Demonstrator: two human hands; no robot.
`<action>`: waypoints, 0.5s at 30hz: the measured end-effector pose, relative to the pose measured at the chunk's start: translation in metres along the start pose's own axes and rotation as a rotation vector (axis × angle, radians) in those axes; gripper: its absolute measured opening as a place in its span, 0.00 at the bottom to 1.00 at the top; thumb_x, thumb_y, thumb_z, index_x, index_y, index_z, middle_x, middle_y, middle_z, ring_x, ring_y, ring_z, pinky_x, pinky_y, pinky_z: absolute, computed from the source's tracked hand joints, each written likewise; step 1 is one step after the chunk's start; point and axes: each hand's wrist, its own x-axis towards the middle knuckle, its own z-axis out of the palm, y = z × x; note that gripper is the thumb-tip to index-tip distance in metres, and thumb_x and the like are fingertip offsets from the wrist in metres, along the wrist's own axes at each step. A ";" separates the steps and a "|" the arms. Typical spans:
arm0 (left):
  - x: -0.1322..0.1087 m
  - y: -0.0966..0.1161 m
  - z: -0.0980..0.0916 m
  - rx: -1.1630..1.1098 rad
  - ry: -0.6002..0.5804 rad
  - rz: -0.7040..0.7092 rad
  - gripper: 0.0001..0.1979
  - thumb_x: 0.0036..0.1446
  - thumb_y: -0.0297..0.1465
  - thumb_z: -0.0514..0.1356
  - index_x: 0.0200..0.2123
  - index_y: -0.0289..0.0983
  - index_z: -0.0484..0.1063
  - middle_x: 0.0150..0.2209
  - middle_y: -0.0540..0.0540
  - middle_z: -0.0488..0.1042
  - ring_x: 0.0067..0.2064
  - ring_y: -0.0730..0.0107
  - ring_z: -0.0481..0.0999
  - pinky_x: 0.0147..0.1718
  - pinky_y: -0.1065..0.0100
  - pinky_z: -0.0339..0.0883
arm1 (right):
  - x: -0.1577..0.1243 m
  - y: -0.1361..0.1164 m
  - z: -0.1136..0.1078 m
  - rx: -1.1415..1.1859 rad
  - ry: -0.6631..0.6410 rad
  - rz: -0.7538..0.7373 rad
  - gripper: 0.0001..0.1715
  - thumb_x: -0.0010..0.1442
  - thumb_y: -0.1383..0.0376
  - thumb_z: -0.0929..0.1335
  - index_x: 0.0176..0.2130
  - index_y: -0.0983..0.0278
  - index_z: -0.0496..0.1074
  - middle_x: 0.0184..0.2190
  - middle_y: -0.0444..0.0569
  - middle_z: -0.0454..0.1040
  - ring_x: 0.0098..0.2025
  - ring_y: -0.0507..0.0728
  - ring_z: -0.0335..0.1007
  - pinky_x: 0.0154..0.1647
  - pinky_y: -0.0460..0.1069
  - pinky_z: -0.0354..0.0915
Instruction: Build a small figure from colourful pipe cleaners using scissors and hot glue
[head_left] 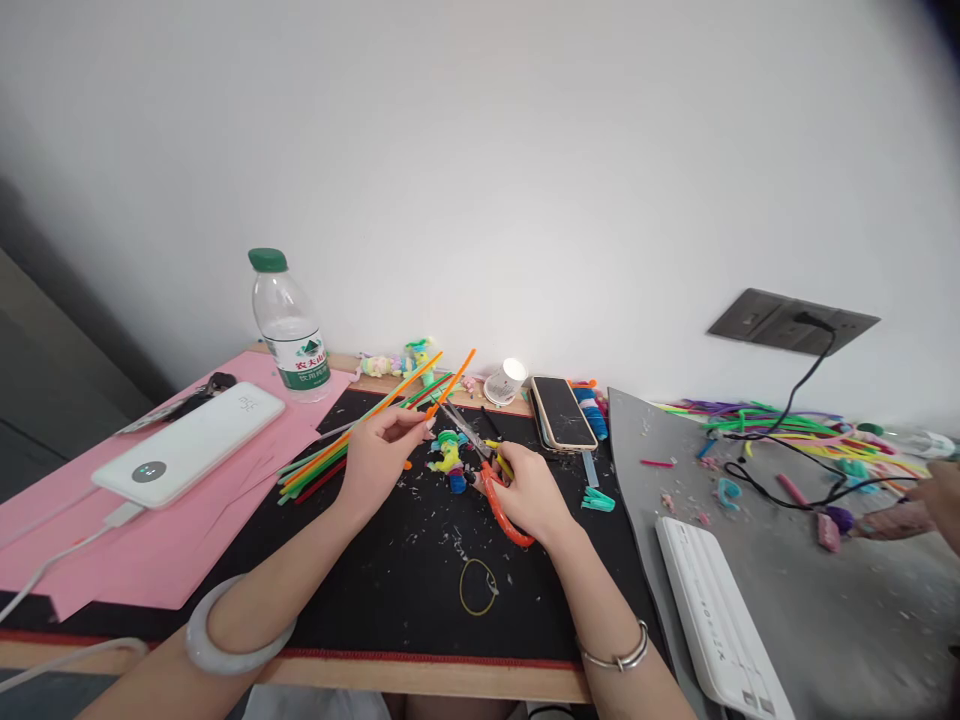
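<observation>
Between the thumb and fingers of my left hand [381, 452] is an orange pipe cleaner [459, 374], its free end pointing up and right. My right hand [529, 490] is closed on scissors with orange handles [501, 505]. Their blades reach up and left, close to the pipe cleaner by my left fingertips; whether they touch it I cannot tell. A short yellow piece [504, 463] shows by my right fingers. Just below the blades lies a small yellow, green and blue pipe-cleaner figure [448, 456]. Several coloured pipe cleaners [319, 473] lie partly behind my left hand.
A water bottle [291, 330] and a white power bank [191, 445] rest on pink paper [247, 520] at left. A paper cup [506, 380] and a phone [564, 412] are at the back. Another person's hand [900, 518] works at right, near a second power bank [716, 620] and a black cable [806, 375].
</observation>
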 end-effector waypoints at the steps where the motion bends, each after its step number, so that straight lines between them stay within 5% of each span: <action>1: -0.001 -0.001 0.001 -0.005 -0.017 -0.002 0.09 0.48 0.37 0.65 0.30 0.37 0.75 0.28 0.48 0.78 0.33 0.65 0.79 0.38 0.65 0.72 | 0.000 -0.001 0.000 -0.008 0.001 -0.009 0.17 0.52 0.57 0.69 0.24 0.62 0.58 0.23 0.41 0.63 0.25 0.50 0.56 0.26 0.46 0.50; 15: -0.003 -0.006 0.005 -0.046 -0.131 -0.024 0.11 0.45 0.37 0.66 0.29 0.36 0.75 0.31 0.45 0.79 0.34 0.62 0.79 0.38 0.62 0.73 | -0.002 -0.004 0.004 0.003 -0.002 -0.032 0.20 0.49 0.56 0.71 0.22 0.62 0.58 0.21 0.39 0.62 0.23 0.49 0.53 0.24 0.46 0.46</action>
